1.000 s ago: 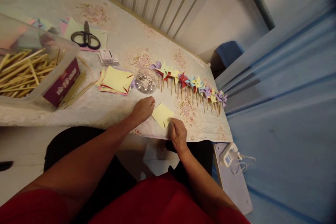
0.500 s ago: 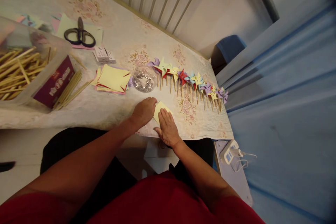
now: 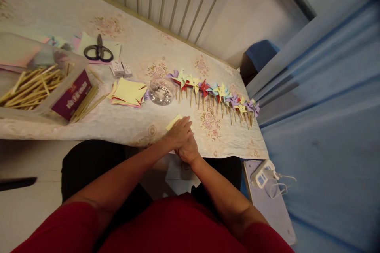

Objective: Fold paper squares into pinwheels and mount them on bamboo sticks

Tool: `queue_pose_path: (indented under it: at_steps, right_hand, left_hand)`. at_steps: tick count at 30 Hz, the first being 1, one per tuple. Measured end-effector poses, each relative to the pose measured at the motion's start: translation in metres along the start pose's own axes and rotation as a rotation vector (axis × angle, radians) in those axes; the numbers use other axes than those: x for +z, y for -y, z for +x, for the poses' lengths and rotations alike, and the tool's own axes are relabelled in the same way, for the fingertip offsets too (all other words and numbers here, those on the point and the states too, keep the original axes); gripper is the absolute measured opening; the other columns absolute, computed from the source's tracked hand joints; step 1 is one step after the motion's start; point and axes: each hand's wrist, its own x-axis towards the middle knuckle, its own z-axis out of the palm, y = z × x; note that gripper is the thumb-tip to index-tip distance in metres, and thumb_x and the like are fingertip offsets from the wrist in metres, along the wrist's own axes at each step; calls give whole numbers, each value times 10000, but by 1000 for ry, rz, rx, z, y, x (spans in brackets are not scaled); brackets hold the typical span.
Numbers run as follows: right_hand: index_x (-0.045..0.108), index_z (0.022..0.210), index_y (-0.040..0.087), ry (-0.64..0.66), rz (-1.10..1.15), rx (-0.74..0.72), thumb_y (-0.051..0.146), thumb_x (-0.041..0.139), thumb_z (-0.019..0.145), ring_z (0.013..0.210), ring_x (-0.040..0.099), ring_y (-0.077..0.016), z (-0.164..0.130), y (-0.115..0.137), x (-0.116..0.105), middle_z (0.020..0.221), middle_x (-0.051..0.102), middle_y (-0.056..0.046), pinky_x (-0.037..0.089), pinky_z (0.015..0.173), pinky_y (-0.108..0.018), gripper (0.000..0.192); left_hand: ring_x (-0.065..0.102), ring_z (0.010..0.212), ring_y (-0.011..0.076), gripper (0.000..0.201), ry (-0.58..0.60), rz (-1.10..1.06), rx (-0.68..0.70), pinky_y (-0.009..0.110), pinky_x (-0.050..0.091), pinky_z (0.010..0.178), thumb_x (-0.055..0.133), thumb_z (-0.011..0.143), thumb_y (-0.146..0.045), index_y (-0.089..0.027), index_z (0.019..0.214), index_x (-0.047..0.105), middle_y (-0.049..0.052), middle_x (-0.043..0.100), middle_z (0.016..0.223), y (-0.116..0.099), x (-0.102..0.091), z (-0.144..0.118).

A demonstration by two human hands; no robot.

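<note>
A small yellow sheet of paper [image 3: 173, 121] lies on the tablecloth near the table's front edge, with only its far left part showing. My left hand [image 3: 179, 131] reaches across it, fingers stretched out flat to the right and lying over my right hand [image 3: 189, 151]. The right hand rests low on the paper's near side; its fingers are mostly hidden under the left one. Beyond them sits a clear round dish of silvery pins [image 3: 161, 93]. Left of the dish lies a stack of cut yellow and coloured paper squares [image 3: 128, 91].
A row of paper pinwheels [image 3: 204, 87] on sticks runs along the right of the table. At left stands a clear plastic box [image 3: 67, 104] with wooden sticks [image 3: 32, 87]. Scissors [image 3: 99, 51] and small white boxes [image 3: 120, 69] lie behind. A power strip [image 3: 263, 174] sits lower right.
My left hand has moved right from the paper's left edge onto my right hand. Less of the paper's right side shows. The view has shifted slightly left.
</note>
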Motion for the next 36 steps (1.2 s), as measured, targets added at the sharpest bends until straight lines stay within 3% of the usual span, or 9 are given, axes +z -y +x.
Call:
queue_pose_path:
  at_steps: [3,9,21,36]
  right_hand:
    - [340,1524,116,-13,-42,-52,394,516,947,1464,262,-367,1,0,-8,1549,398,-169,148,1204,-613,665]
    - [304,1536,108,-56,-25,-39,408,507,958,1479,243,-343,0,1,-8,1566,362,-185,152,1201,-600,683]
    - [366,1453,-32,-106,-7,-33,464,502,965,1509,174,-355,-3,1,-7,1532,344,-302,193,1206,-577,709]
    - [401,1433,-21,-151,-22,2,525,442,977,1492,224,-371,-7,-1,-2,1545,326,-298,201,1188,-581,713]
  left_hand:
    - [228,1502,301,466,-65,243,70,452,135,1235,479,915,-251,-75,1345,522,214,331,1579,12,-4,5]
    - [256,1496,250,483,-19,474,91,449,156,1221,414,957,-304,-128,1400,492,169,366,1574,16,-10,1]
    - [246,1501,241,512,-22,672,62,451,146,1216,394,972,-318,-165,1457,452,141,358,1586,29,-27,-6]
    - [225,1506,246,547,4,889,55,478,156,1213,310,998,-388,-179,1493,416,105,321,1609,39,-29,-7]
